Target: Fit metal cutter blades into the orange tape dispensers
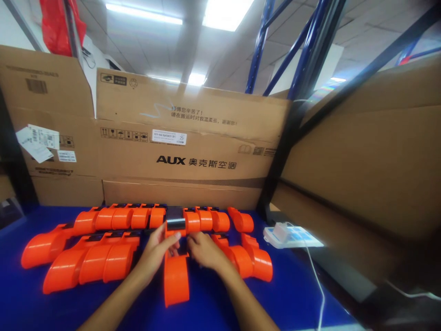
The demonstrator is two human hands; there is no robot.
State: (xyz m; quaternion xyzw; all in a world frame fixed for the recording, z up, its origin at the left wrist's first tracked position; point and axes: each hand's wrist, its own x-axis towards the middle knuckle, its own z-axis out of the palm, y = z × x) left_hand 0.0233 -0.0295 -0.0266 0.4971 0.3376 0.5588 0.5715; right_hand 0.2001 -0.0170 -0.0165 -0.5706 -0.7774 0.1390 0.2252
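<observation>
An orange tape dispenser (177, 281) with a black, toothed front edge is in the middle, its rounded end toward me. My left hand (159, 248) is closed on its left side, the thumb lying across the orange body. My right hand (204, 250) is at its right side with the fingers curled in. Those fingertips are hidden, so I cannot tell what they grip. Similar orange dispensers stand close by: a back row (122, 218) behind my hands, a front left group (93, 262), and a front right pair (261, 264).
Everything rests on a blue tabletop (144, 308). A large cardboard box (196, 179) walls off the back. On the right are a black rack post (280, 161), a white power strip (299, 236) with a cable, and more cardboard (372, 174).
</observation>
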